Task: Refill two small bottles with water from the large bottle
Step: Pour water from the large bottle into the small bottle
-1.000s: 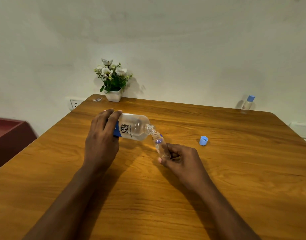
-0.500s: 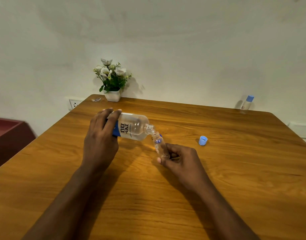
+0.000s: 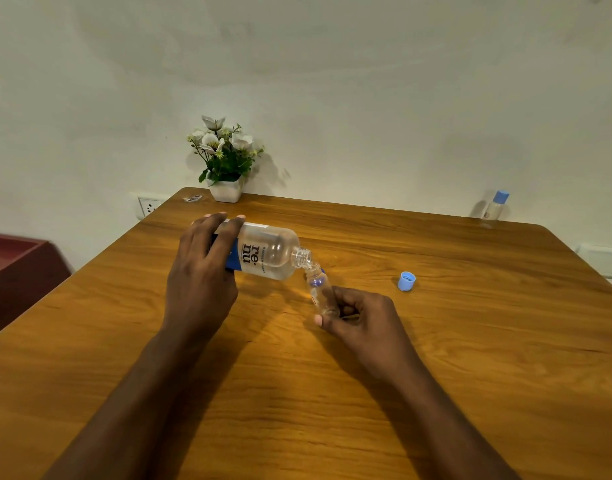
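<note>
My left hand (image 3: 202,271) grips the large clear bottle (image 3: 271,252) by its base end. The bottle lies nearly horizontal above the table, its open neck pointing right and down. That neck meets the mouth of a small clear bottle (image 3: 320,291), which leans toward it and is held at its lower end by my right hand (image 3: 361,317). A loose blue cap (image 3: 406,281) lies on the wooden table (image 3: 471,341) to the right of my right hand. A second small bottle (image 3: 495,206) with a blue cap stands upright at the far right edge, against the wall.
A white pot of flowers (image 3: 225,161) stands at the table's far left corner, with a small scrap (image 3: 192,198) beside it. A wall socket (image 3: 148,206) sits left of the table. A dark red piece of furniture (image 3: 17,268) lies to the left, below table height.
Both hands and both bottles keep almost the same pose; the large bottle stays tipped into the small one.
</note>
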`<action>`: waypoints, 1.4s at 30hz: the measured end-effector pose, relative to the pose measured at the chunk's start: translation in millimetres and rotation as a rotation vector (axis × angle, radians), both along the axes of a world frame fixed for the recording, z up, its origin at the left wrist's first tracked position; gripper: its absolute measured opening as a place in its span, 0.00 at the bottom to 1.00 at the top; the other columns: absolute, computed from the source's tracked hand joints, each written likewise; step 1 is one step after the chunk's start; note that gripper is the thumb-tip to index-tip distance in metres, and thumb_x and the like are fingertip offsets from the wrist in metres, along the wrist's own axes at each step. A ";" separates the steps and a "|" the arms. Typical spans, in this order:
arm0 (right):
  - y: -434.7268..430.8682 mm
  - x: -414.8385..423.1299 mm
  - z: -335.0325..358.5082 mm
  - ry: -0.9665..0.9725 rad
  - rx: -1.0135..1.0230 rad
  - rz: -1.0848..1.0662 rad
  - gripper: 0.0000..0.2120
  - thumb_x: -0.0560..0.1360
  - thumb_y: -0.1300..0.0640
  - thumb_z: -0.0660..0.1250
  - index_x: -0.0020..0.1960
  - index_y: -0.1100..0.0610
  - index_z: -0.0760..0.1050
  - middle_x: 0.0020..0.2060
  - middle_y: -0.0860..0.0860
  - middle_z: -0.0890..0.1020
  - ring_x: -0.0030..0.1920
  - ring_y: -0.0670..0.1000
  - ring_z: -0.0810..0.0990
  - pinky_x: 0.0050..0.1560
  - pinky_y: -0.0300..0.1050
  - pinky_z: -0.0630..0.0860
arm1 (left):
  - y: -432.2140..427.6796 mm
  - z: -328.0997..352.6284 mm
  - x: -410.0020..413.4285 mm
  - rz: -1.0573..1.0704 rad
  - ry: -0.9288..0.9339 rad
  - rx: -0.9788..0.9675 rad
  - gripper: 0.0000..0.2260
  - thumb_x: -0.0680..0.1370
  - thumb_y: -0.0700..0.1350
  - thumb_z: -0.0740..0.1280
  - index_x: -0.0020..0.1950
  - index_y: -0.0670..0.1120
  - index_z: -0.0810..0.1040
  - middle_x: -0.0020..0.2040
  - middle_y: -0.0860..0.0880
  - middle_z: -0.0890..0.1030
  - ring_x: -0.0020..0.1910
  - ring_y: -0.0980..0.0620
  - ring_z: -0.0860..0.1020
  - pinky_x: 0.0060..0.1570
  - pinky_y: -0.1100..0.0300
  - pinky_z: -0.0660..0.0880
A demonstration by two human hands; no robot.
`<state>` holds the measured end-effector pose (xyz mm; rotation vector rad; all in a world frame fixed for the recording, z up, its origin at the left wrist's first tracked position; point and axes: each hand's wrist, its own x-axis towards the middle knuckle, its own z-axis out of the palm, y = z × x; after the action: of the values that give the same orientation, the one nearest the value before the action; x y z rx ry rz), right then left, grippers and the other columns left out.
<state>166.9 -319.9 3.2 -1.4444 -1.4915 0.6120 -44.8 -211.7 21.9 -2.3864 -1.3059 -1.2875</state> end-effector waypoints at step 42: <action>-0.5 -1.8 3.0 0.007 0.037 0.021 0.15 0.71 0.57 0.74 0.50 0.37 0.79 0.45 0.37 0.85 0.44 0.39 0.83 0.44 0.33 0.76 | -1.4 2.4 1.2 0.007 0.003 0.019 0.32 0.67 0.26 0.69 0.69 0.41 0.70 0.65 0.38 0.72 0.66 0.39 0.67 0.54 0.42 0.75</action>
<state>165.1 -320.4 6.2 -1.3987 -1.5069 0.5983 -43.6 -213.1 24.3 -2.3681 -1.2943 -1.2887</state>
